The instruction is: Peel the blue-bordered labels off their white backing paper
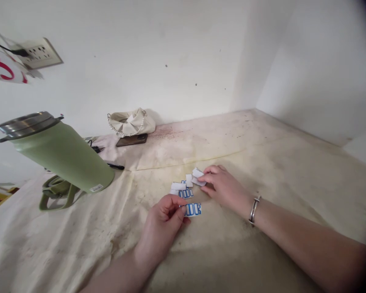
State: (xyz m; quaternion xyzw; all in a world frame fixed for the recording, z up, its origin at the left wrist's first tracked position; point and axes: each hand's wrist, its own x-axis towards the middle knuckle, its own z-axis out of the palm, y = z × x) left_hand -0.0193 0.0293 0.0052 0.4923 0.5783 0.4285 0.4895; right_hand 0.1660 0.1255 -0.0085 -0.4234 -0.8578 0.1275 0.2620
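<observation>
My left hand (161, 224) pinches a small paper piece (194, 209) printed with blue outlined shapes between thumb and fingers, just above the cloth. Its left end is covered by my thumb. Beyond it lies a loose group of paper pieces, some with blue print (186, 193) facing up and others showing a blank white side (179, 186). At the right of the group, the thumb and fingers of my right hand (221, 185) are closed on the edge of a white paper piece (197, 174). A silver bracelet (254, 211) circles my right wrist.
A tall green tumbler (64, 150) stands at left, beside its green lid (56, 193) with a loop handle. Behind are a black pen (116, 166), a phone (131, 140) and a white pouch (129, 122) with a beaded strap. White walls enclose the cloth-covered table (262, 162).
</observation>
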